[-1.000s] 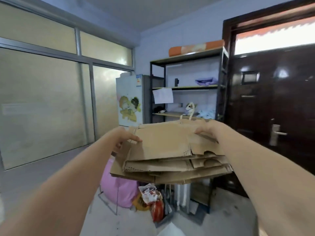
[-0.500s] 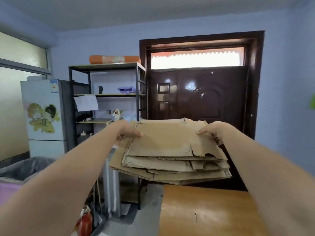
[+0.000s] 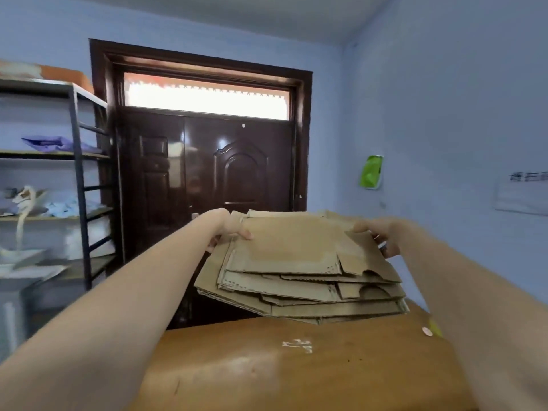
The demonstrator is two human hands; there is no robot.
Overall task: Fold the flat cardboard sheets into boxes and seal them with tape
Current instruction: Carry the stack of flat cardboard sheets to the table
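Both arms are stretched forward, and between the two hands there is a stack of flat cardboard sheets (image 3: 299, 268), held in the air above the far part of a wooden table (image 3: 296, 369). The left hand (image 3: 229, 229) grips the left edge of the stack: its thumb lies on top of the upper sheet and the other fingers go under the stack, where they are mostly hidden. The right hand (image 3: 382, 235) grips the right edge in the same way, with fingers curled around the border of the sheets. The sheets are not aligned; their near edges stand out one below the other like steps, and some have cut-out notches on the side near the right hand. The stack does not touch the table. Below the right forearm, a small pink and yellow thing (image 3: 431, 330) lies on the table; I cannot tell what it is. Beyond the hands is a dark brown door (image 3: 204, 173), and to the left of the left arm stands a metal shelf rack (image 3: 78, 161).
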